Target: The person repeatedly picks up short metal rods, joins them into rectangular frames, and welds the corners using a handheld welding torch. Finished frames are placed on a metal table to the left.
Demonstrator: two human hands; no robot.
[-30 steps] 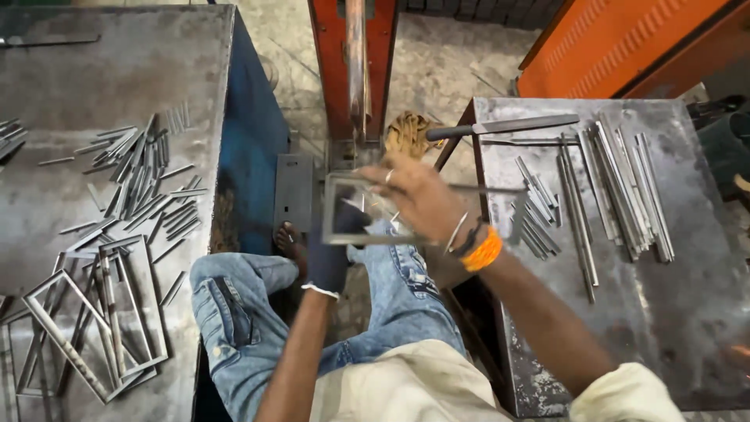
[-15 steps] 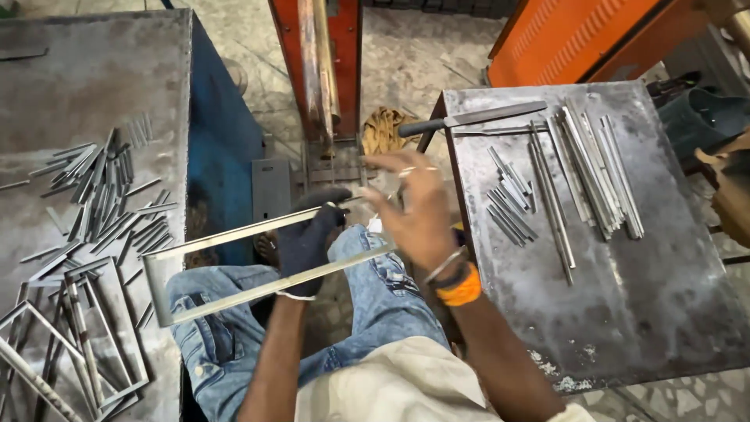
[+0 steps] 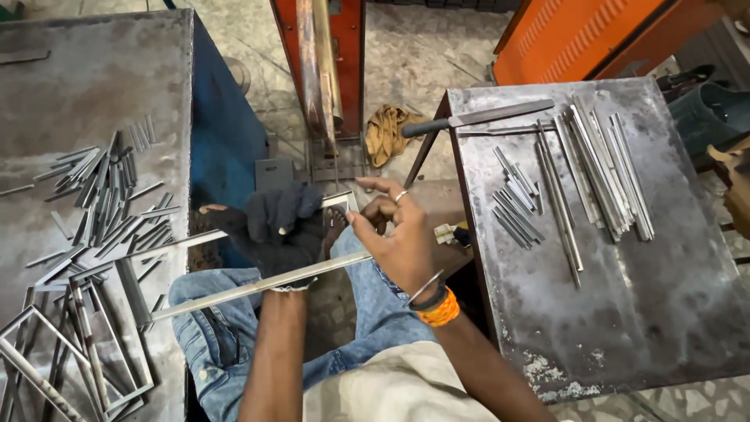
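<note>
The gloved left hand [image 3: 277, 227] and bare right hand [image 3: 398, 242] both clasp the welded grey steel frame [image 3: 250, 287], now swung left toward the left counter [image 3: 94, 70].

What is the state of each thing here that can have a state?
Rectangular grey metal rod frame: held by both hands, tilted, over the lap.
Left hand: in a dark glove, grip closed on the frame.
Right hand: bare, pinching the frame.
Short grey metal rods: loose heap on left table.
Long grey metal rods: lying flat on right table.

Gloved left hand [image 3: 273, 227], right hand [image 3: 398, 242], gripping metal frame [image 3: 258, 285]
</note>
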